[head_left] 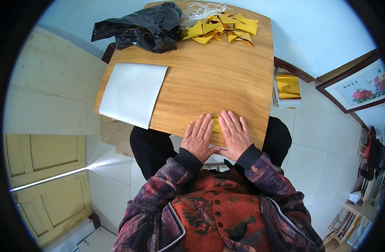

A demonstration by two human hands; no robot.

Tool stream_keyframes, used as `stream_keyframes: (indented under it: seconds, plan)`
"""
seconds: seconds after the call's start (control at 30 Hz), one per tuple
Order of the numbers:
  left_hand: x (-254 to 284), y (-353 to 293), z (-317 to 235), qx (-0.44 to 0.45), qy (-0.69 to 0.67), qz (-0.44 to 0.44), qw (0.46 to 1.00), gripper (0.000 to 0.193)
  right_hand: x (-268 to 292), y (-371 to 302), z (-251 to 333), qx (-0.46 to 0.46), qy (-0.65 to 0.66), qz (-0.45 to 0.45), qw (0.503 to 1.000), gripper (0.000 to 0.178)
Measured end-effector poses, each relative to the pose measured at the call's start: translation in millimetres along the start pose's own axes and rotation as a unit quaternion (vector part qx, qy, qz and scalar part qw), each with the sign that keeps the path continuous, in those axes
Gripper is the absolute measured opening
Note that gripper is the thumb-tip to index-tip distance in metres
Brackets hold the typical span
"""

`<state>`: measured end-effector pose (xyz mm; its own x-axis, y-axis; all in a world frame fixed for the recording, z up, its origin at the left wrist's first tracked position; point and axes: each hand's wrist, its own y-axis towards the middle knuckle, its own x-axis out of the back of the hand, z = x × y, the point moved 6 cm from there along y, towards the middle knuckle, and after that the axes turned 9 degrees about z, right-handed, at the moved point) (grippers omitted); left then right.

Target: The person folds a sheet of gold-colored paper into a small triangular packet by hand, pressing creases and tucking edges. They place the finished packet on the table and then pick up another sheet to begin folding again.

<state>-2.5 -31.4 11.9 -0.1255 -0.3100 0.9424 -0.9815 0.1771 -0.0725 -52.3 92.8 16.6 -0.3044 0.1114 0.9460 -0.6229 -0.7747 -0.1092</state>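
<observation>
Both hands lie flat side by side at the near edge of the wooden table (209, 80), thumbs meeting. Under and between them shows a small piece of gold foil paper (216, 125), most of it covered. My left hand (197, 137) has its fingers stretched out over the paper's left side. My right hand (235, 136) rests likewise on the right side, fingers extended. At the table's far side lies a pile of folded gold foil pieces (226, 28). A stack of pale sheets (133, 90) sits on the table's left part.
A crumpled black plastic bag (150, 27) and clear plastic strands (203, 12) lie beside the gold pile. On the floor to the right is a stack with gold foil sheets (288, 87) on top. A framed flower picture (360, 86) leans at the right wall.
</observation>
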Motion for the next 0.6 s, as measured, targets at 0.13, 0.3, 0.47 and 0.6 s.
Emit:
stream_keyframes:
  seconds: [0.13,0.3,0.47,0.6]
  plan:
    - [0.7,-1.0,0.7,0.013,0.003,0.005,1.000,0.090,1.3,0.4,1.3,-0.005,-0.006,0.004,1.000,0.111]
    - [-8.5,0.5,3.5,0.043,0.059,-0.019,0.997,0.078,0.3,-0.6,3.3,-0.042,-0.013,0.017,0.999,0.113]
    - [-14.3,1.0,4.1,0.039,0.058,-0.064,0.995,0.067,-8.6,7.7,19.0,-0.061,-0.001,0.006,0.998,0.114]
    - [-15.7,0.1,4.5,0.049,0.047,-0.057,0.996,0.059,-8.6,5.5,15.2,-0.046,0.013,0.012,0.999,0.115]
